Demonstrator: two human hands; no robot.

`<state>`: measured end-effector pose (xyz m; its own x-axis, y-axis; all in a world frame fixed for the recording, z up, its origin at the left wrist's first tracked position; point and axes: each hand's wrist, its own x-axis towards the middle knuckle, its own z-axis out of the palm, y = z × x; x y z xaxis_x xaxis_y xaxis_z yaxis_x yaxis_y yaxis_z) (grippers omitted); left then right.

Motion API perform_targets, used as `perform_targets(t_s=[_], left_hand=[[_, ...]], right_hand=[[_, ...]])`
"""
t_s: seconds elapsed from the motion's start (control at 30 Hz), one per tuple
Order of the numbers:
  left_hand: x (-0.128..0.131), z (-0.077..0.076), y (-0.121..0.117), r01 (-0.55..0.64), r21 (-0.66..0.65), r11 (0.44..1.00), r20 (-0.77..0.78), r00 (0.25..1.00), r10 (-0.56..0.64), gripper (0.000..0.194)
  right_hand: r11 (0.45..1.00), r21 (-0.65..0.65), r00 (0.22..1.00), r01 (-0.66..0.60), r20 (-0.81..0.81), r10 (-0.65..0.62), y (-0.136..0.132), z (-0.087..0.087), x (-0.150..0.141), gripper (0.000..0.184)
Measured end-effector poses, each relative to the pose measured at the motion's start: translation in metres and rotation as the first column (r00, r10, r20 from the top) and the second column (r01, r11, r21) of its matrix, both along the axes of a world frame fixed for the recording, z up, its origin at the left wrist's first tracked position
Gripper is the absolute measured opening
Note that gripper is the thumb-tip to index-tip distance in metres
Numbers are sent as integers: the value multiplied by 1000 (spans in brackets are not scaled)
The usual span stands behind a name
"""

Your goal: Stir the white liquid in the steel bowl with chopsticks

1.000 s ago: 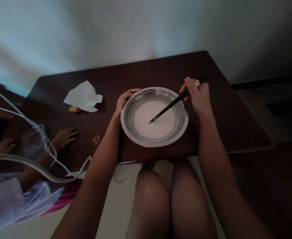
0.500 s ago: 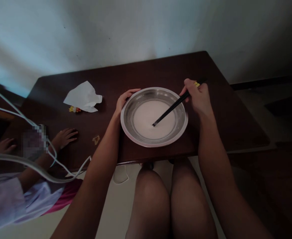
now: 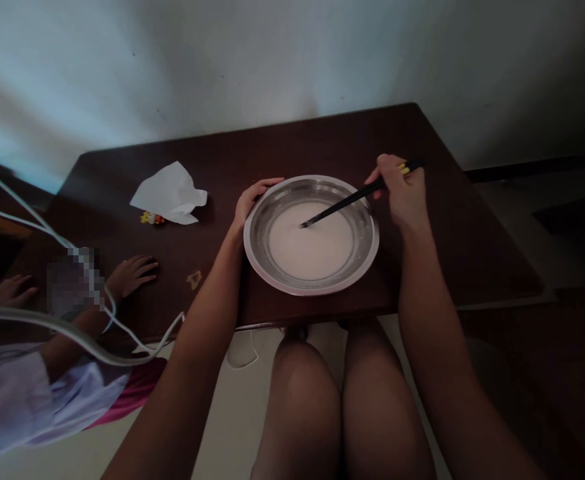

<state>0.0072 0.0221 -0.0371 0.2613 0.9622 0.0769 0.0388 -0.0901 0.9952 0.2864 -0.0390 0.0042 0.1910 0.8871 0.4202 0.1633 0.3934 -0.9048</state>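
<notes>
A round metal dish holding white liquid sits near the front edge of a dark wooden table. My left hand grips the dish's left rim, fingers curled over it. My right hand is closed on a pair of black chopsticks with yellow bands near the top. Their tips dip into the liquid at the upper left of the pool.
A crumpled white tissue and a small yellow-red item lie on the table's left. Another person sits at the left, with a hand flat on the table. White cables cross the left foreground. My knees are below the table edge.
The chopstick tips have swept from the middle of the liquid toward its upper left. My right hand shifted slightly right and up. The left hand stayed on the rim.
</notes>
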Motion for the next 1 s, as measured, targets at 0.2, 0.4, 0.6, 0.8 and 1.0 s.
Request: perform_targets(t_s=[0.2, 0.4, 0.6, 0.8, 1.0], left_hand=[[1, 1, -1, -12, -5, 1000, -10, 1000, 12, 36], [1, 2, -2, -6, -17, 1000, 2, 1000, 6, 36], [1, 2, -1, -8, -13, 1000, -5, 1000, 8, 37], [-1, 0, 0, -6, 38, 999, -37, 999, 7, 37], [0, 0, 0, -3, 21, 1000, -47, 999, 4, 36]], right_hand=[[993, -51, 993, -109, 47, 111, -3, 1, -1, 49], [999, 10, 999, 46, -11, -46, 1, -3, 3, 51], [998, -49, 997, -48, 57, 51, -1, -2, 0, 48], [998, -57, 1000, -9, 20, 11, -2, 0, 2, 51], [1000, -9, 1000, 23, 11, -23, 0, -1, 2, 49]])
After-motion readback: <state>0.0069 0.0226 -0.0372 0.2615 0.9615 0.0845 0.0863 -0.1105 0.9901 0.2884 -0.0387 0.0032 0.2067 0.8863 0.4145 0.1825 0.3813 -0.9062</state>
